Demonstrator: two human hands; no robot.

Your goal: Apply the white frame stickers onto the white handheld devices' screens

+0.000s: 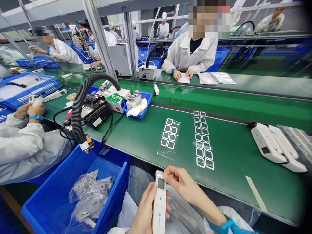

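My left hand (145, 208) is wrapped around a long white handheld device (159, 208), held upright above my lap with its small grey screen facing me. At the screen's upper right edge, my right hand (179, 182) has its fingers curled in a pinch. Whatever lies between those fingertips, if anything, is hidden. Beyond my hands, a clear sheet (168, 152) with several white rounded frames lies on the green bench. A longer strip of white frames (201, 139) is to its right.
Several white devices (270, 143) lie on the right of the bench. A blue bin (53, 191) with bagged parts stands at lower left. A black flexible hose (76, 107) arches above the bench. A blue tray (143, 113) holds bottles. Co-workers (195, 55) sit opposite and at left.
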